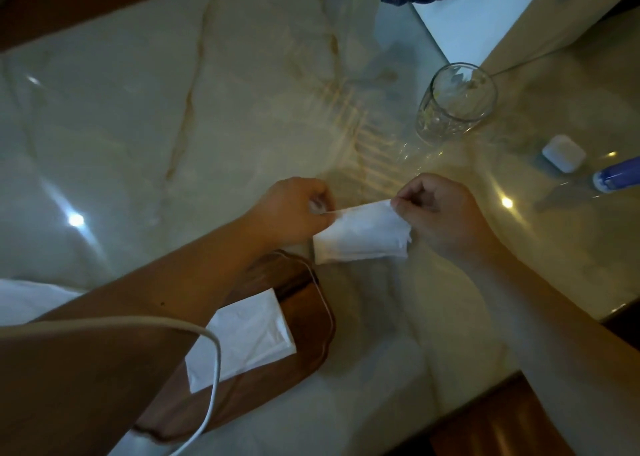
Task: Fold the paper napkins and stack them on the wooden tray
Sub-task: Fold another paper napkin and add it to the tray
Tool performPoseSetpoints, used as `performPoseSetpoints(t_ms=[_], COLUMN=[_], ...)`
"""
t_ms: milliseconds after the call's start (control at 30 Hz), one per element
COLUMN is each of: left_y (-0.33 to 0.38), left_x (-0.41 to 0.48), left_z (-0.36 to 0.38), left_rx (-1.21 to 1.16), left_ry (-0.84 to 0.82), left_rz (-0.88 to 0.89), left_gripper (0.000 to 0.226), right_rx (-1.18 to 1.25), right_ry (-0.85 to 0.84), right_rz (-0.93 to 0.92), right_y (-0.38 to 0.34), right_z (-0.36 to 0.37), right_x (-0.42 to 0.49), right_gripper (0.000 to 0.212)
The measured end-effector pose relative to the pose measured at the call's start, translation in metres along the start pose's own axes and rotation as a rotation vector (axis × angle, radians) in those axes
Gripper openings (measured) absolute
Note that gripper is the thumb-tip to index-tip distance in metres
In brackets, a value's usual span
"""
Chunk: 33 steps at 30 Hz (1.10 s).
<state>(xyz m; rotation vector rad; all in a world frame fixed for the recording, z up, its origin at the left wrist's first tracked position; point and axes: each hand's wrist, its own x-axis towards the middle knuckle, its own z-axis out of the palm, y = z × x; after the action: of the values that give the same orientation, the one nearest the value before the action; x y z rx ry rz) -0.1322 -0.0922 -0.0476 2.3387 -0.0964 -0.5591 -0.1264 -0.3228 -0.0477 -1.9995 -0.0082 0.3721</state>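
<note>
White tissue paper, thin and limp, makes up the napkin (362,234) held just beyond the far end of the wooden tray (304,303). The left hand (291,209) pinches its upper left edge, the right hand (440,213) pinches the upper right corner, and the sheet hangs partly folded between them. It looks nearly weightless, soft and easy to tear or crease crookedly, so light pinches at the corners seem the safest hold. One folded napkin (242,338) already lies flat on the tray. A drinking glass (455,104) stands well beyond the tray, a white box (474,22) farther still; lettering on the box's edge is cut off and unreadable.
</note>
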Motion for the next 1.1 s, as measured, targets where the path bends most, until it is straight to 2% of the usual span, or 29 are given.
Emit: performPoseSetpoints(t_ms=[167,233,433,667,867,1100], left_y=[0.009,0.011,0.000,-0.040,-0.073,-0.084], left_x=[-0.024,-0.038,-0.089,-0.157,-0.206,-0.214], left_z=[-0.007,-0.007,-0.019,-0.014,-0.002,0.005], left_rx=[-0.652,-0.843,-1.090,-0.941,-0.631,-0.490], left_ry=[0.064,0.108,0.194,0.373,0.465,0.464], left_rz=[-0.215,-0.286,-0.421,-0.562,-0.595,-0.615], left_gripper=[0.008,0.006,0.012,0.007,0.010,0.012], right_rx=[0.220,0.263,0.296,0.175,-0.035,-0.129], right_ry=[0.079,0.080,0.008,-0.187,-0.335,-0.349], right_rz=[-0.031,-0.021,-0.015,-0.033,-0.039,-0.039], right_y=[-0.018,-0.026,-0.048,-0.058,-0.053,-0.041], right_z=[0.006,0.013,0.051,0.101,0.138,0.160], right_x=[-0.002,-0.005,-0.022,-0.055,-0.084,-0.086], right_gripper=[0.016,0.015,0.009,0.011,0.015,0.016])
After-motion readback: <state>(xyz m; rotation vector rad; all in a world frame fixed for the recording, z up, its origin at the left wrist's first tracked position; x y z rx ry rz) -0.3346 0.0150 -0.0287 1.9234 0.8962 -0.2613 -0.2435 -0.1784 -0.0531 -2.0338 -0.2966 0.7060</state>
